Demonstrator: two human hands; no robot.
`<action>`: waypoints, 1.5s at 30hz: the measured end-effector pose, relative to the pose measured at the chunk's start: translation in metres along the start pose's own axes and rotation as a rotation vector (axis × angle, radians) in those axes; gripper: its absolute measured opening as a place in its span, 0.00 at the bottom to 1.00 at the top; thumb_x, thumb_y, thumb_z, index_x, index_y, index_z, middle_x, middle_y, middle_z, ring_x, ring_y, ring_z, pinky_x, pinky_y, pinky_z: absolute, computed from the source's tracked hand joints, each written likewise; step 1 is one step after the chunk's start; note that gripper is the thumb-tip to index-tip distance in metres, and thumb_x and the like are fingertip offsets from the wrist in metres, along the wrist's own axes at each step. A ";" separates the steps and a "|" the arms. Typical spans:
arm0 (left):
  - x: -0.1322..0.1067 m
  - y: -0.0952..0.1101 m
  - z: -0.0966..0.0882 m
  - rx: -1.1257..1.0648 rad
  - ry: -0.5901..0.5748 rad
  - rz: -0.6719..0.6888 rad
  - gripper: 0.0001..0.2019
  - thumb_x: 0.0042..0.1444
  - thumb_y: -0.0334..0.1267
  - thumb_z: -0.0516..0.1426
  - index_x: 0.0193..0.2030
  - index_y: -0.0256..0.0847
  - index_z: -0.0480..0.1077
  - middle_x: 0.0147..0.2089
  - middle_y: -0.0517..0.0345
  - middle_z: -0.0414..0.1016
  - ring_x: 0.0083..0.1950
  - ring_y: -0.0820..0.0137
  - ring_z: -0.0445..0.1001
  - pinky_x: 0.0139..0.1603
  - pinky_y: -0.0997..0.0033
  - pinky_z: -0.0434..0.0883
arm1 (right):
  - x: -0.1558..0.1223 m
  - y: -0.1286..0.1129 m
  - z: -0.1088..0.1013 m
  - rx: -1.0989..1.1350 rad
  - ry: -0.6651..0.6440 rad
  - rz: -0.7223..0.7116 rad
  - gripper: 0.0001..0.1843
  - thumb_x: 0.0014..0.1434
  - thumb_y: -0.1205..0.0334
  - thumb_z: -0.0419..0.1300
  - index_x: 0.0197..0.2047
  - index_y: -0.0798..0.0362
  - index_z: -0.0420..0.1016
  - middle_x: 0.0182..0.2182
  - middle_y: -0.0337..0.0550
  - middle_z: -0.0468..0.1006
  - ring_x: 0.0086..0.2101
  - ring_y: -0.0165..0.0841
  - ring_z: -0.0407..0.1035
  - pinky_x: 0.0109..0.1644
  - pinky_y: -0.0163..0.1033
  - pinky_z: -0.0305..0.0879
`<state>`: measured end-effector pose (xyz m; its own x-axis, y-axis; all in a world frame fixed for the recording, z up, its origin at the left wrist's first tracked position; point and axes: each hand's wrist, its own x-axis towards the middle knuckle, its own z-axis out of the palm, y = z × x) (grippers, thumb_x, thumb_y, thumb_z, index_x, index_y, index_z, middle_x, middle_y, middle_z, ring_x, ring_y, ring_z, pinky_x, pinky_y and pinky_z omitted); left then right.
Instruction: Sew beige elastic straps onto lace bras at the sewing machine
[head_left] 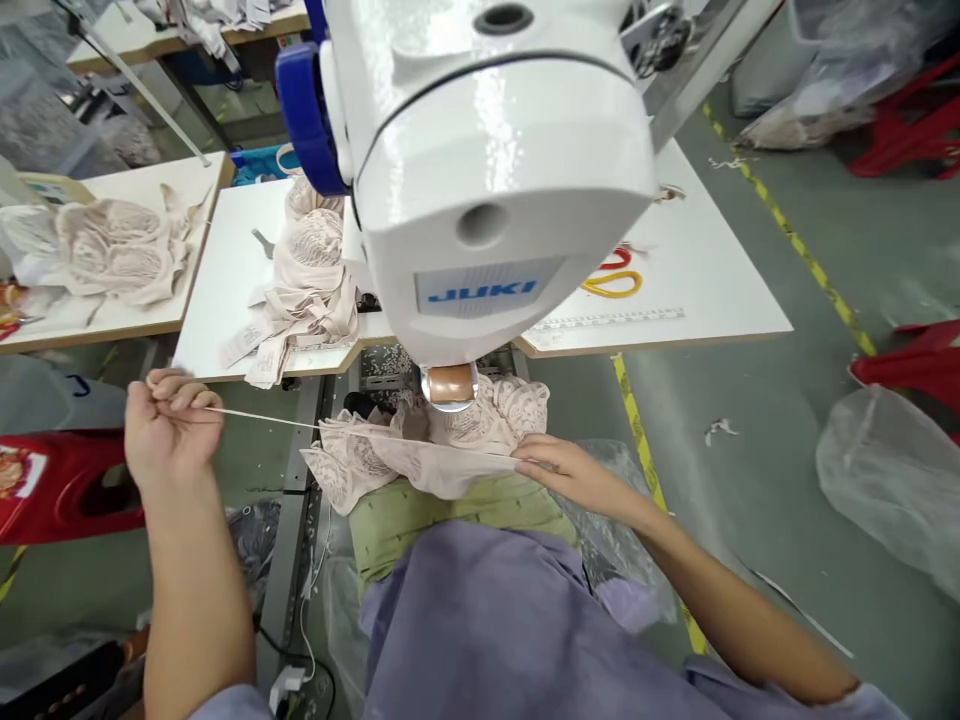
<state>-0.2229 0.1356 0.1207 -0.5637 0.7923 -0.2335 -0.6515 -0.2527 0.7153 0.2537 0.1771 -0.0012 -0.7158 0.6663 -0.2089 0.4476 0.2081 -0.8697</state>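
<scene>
A beige lace bra (495, 415) hangs below the white JUKI sewing machine head (510, 160), partly on my lap. From its edge a thin pale band (262, 416) runs taut to the left. The fingers of my left hand (174, 415) are closed around the band's far end, out beyond the table's front edge. My right hand (574, 470) pinches the right end of the bra's sheer fabric edge (442, 465), which is stretched straight between the two hands. The machine's head hides the needle area.
A pile of beige bras (315, 270) lies on the left tabletop (217, 290). Scissors with yellow and red handles (615, 285) and a clear ruler (615, 318) are on the right. A red plastic stool (67, 490) stands at the left; a clear bag (885, 470) lies on the floor.
</scene>
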 end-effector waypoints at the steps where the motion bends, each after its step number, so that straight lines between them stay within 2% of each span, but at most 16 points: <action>1: 0.006 0.000 -0.011 0.013 0.029 0.000 0.17 0.74 0.42 0.40 0.35 0.41 0.62 0.20 0.72 0.66 0.18 0.83 0.63 0.24 0.80 0.64 | -0.001 0.003 0.001 0.060 0.031 0.053 0.20 0.68 0.46 0.51 0.41 0.50 0.79 0.40 0.46 0.78 0.40 0.38 0.73 0.44 0.40 0.68; 3: 0.010 -0.007 -0.027 0.054 0.067 -0.003 0.18 0.74 0.38 0.39 0.34 0.40 0.61 0.18 0.73 0.62 0.15 0.83 0.59 0.21 0.82 0.61 | 0.000 0.012 0.010 0.151 0.158 0.152 0.20 0.65 0.44 0.53 0.41 0.51 0.77 0.38 0.45 0.79 0.36 0.36 0.72 0.39 0.39 0.68; 5: 0.004 -0.027 -0.032 0.118 0.064 -0.031 0.18 0.74 0.39 0.40 0.33 0.40 0.60 0.15 0.74 0.55 0.13 0.82 0.51 0.16 0.82 0.54 | 0.005 0.024 0.023 0.226 0.431 0.218 0.20 0.62 0.43 0.57 0.46 0.51 0.73 0.34 0.43 0.78 0.31 0.35 0.71 0.35 0.38 0.68; 7: -0.010 -0.057 -0.027 0.208 0.012 -0.133 0.15 0.71 0.39 0.46 0.33 0.39 0.64 0.14 0.74 0.51 0.13 0.81 0.47 0.14 0.80 0.48 | 0.012 0.029 0.037 0.278 0.767 0.221 0.23 0.60 0.45 0.62 0.52 0.51 0.67 0.33 0.41 0.77 0.30 0.34 0.70 0.35 0.38 0.68; 9: -0.030 -0.093 -0.014 0.295 -0.063 -0.235 0.09 0.66 0.40 0.54 0.34 0.38 0.67 0.15 0.74 0.50 0.14 0.81 0.46 0.15 0.80 0.48 | 0.020 0.023 0.047 0.253 0.949 0.169 0.23 0.59 0.48 0.63 0.52 0.51 0.64 0.32 0.40 0.76 0.31 0.34 0.71 0.35 0.37 0.68; 10: -0.041 -0.111 -0.006 0.336 -0.104 -0.286 0.10 0.63 0.42 0.57 0.35 0.38 0.68 0.15 0.74 0.50 0.14 0.81 0.46 0.16 0.79 0.49 | 0.025 0.016 0.049 0.206 0.914 0.127 0.19 0.60 0.50 0.63 0.49 0.51 0.67 0.32 0.41 0.77 0.31 0.34 0.71 0.35 0.37 0.67; 12: -0.062 -0.142 0.010 0.415 -0.183 -0.362 0.12 0.57 0.46 0.61 0.34 0.39 0.69 0.16 0.74 0.50 0.15 0.81 0.45 0.17 0.79 0.50 | 0.035 -0.005 0.048 0.110 0.667 0.036 0.10 0.63 0.53 0.59 0.41 0.51 0.72 0.33 0.43 0.79 0.32 0.33 0.72 0.37 0.37 0.67; 16: -0.092 -0.177 0.034 0.613 -0.322 -0.439 0.15 0.53 0.49 0.64 0.31 0.39 0.70 0.16 0.73 0.49 0.17 0.81 0.44 0.20 0.78 0.46 | 0.056 -0.041 0.035 0.146 0.260 -0.060 0.11 0.65 0.58 0.56 0.43 0.52 0.78 0.39 0.44 0.82 0.38 0.34 0.75 0.41 0.37 0.66; 21: -0.107 -0.185 0.051 0.925 -0.499 -0.387 0.13 0.53 0.46 0.64 0.27 0.38 0.74 0.20 0.66 0.61 0.24 0.77 0.54 0.26 0.75 0.50 | 0.066 -0.056 0.021 0.198 0.132 -0.044 0.19 0.65 0.48 0.57 0.45 0.54 0.80 0.37 0.44 0.83 0.34 0.33 0.74 0.37 0.35 0.64; 28: -0.102 -0.180 0.053 1.102 -0.602 -0.317 0.12 0.49 0.41 0.65 0.21 0.41 0.71 0.19 0.64 0.62 0.24 0.72 0.57 0.29 0.71 0.50 | 0.062 -0.058 0.006 0.054 -0.058 -0.081 0.13 0.65 0.54 0.58 0.36 0.52 0.79 0.29 0.40 0.79 0.30 0.31 0.70 0.34 0.34 0.59; 30: -0.098 -0.181 0.047 1.074 -0.535 -0.283 0.09 0.48 0.42 0.66 0.25 0.42 0.73 0.24 0.60 0.68 0.28 0.68 0.63 0.32 0.70 0.56 | 0.064 -0.048 0.006 0.060 -0.013 -0.034 0.14 0.64 0.53 0.57 0.35 0.53 0.77 0.26 0.39 0.76 0.27 0.31 0.67 0.31 0.35 0.57; 34: -0.114 -0.202 0.030 0.925 -0.406 -0.267 0.12 0.50 0.48 0.65 0.35 0.44 0.76 0.39 0.50 0.75 0.47 0.57 0.71 0.46 0.63 0.66 | 0.074 -0.024 0.023 0.328 0.390 0.123 0.18 0.66 0.46 0.51 0.35 0.52 0.68 0.25 0.38 0.69 0.25 0.31 0.63 0.27 0.35 0.60; 36: -0.130 -0.222 0.024 0.823 -0.433 -0.339 0.18 0.41 0.53 0.70 0.32 0.42 0.76 0.38 0.48 0.76 0.48 0.52 0.73 0.47 0.57 0.70 | 0.079 -0.022 0.038 0.431 0.532 0.129 0.18 0.67 0.44 0.49 0.36 0.51 0.64 0.25 0.38 0.67 0.25 0.32 0.63 0.27 0.36 0.63; 38: -0.141 -0.243 0.022 0.672 -0.440 -0.403 0.25 0.36 0.60 0.69 0.34 0.42 0.77 0.41 0.45 0.78 0.49 0.50 0.75 0.47 0.53 0.72 | 0.081 -0.030 0.055 0.438 0.586 0.095 0.17 0.68 0.44 0.49 0.39 0.50 0.64 0.28 0.40 0.69 0.28 0.34 0.66 0.30 0.38 0.66; 41: -0.144 -0.265 0.026 0.427 -0.344 -0.418 0.35 0.45 0.72 0.58 0.45 0.43 0.77 0.53 0.43 0.75 0.60 0.54 0.72 0.58 0.57 0.70 | 0.079 -0.046 0.076 0.397 0.633 0.039 0.16 0.68 0.45 0.49 0.42 0.50 0.64 0.33 0.45 0.74 0.33 0.37 0.70 0.35 0.41 0.70; 45: -0.145 -0.266 0.037 0.362 -0.165 -0.341 0.32 0.53 0.67 0.57 0.53 0.44 0.71 0.56 0.48 0.74 0.63 0.58 0.69 0.62 0.62 0.66 | 0.076 -0.055 0.101 0.372 0.657 -0.002 0.15 0.68 0.46 0.51 0.42 0.50 0.65 0.36 0.48 0.77 0.36 0.39 0.74 0.39 0.43 0.72</action>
<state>0.0512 0.1088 -0.0114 -0.2438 0.8805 -0.4066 -0.5503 0.2196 0.8056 0.1209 0.1441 -0.0143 -0.1973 0.9803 0.0015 0.1526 0.0322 -0.9878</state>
